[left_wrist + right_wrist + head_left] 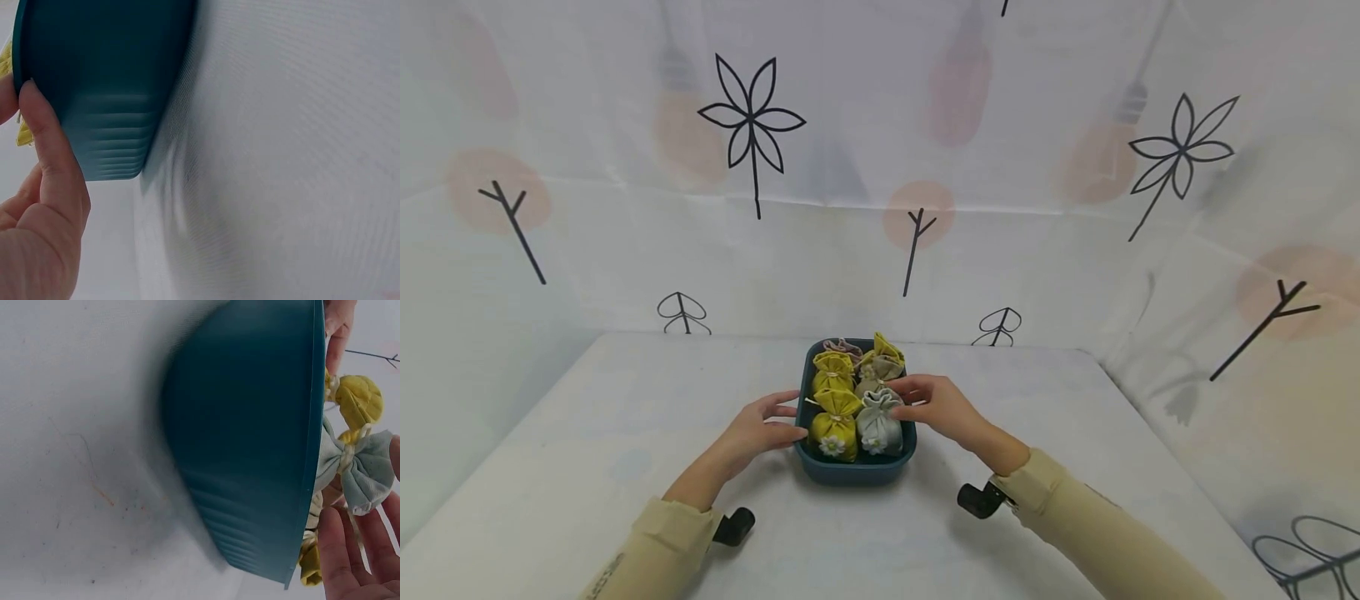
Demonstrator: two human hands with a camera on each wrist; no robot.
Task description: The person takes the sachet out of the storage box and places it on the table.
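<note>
Left hand (756, 427): is pinching the near-left rim of the deep teal box (853, 475), with the rim lying between its digits.
Right hand (940, 404): is reaching over the opposite rim, its relaxed, spread fingers brushing the ruffled top of a pale blue pouch (880, 429); from where I am standing, no firm grip is showing.
Pale blue pouch: is sitting inside the box at the near end, beside the right thumb, wearing a white flower.
Front yellow pouch (837, 427): is resting next to the pale blue one, just across the rim from the left thumb, also wearing a white flower.
Farther pouches: are crowding the space beyond the hands; a middle yellow pouch (833, 375) and a mauve pouch (844, 346) are lining the left hand's side, a khaki pouch (883, 366) and a far yellow pouch (886, 344) the right's.
Box so far: is standing between the hands, holding six visible pouches in two rows, so the arranging is looking nearly complete.
Pouch work left: is seeming small, perhaps settling the pale blue one and letting go; whether it is going in or coming out, I cannot tell.
Sleeves (1075, 508): are covering both forearms, behind the hands.
White table (625, 450): is spreading around and beneath the hands.
Patterned backdrop (850, 275): is hanging beyond everything.
</note>
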